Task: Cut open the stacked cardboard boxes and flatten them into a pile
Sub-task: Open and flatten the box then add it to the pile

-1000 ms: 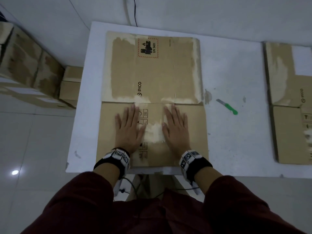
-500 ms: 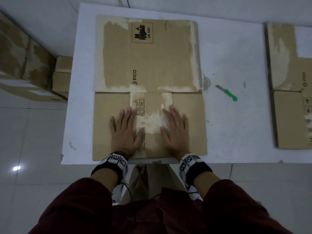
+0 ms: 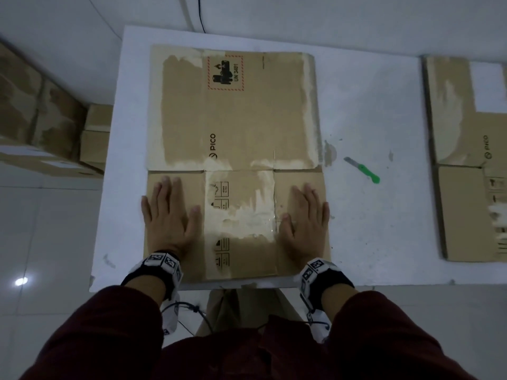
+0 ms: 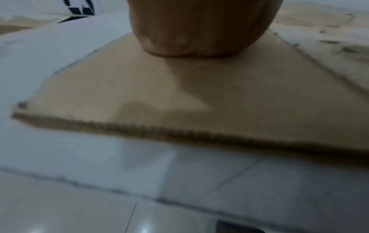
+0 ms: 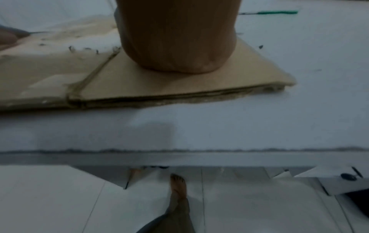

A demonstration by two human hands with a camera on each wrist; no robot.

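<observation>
A flattened brown cardboard box (image 3: 236,116) with a PICO mark and a red-dashed label lies on the white table (image 3: 370,229). My left hand (image 3: 167,215) presses flat on its near left panel, fingers straight. On the near right panel my right hand (image 3: 307,218) presses flat too. In the left wrist view only the heel of the left hand (image 4: 199,28) shows on the cardboard (image 4: 199,97). The right wrist view shows the heel of the right hand (image 5: 179,39) on the folded layers (image 5: 179,88). A green-handled knife (image 3: 363,170) lies on the table to the right, apart from both hands.
A second flattened box (image 3: 472,160) lies at the table's right end. Whole cardboard boxes (image 3: 49,127) are stacked on the tiled floor to the left. The knife (image 5: 269,12) shows far off in the right wrist view. A bare foot (image 5: 178,186) stands under the table's near edge.
Both hands have slid apart from the taped middle panel, the left one leftward and the right one rightward, staying flat on the cardboard. The box has not moved on the table.
</observation>
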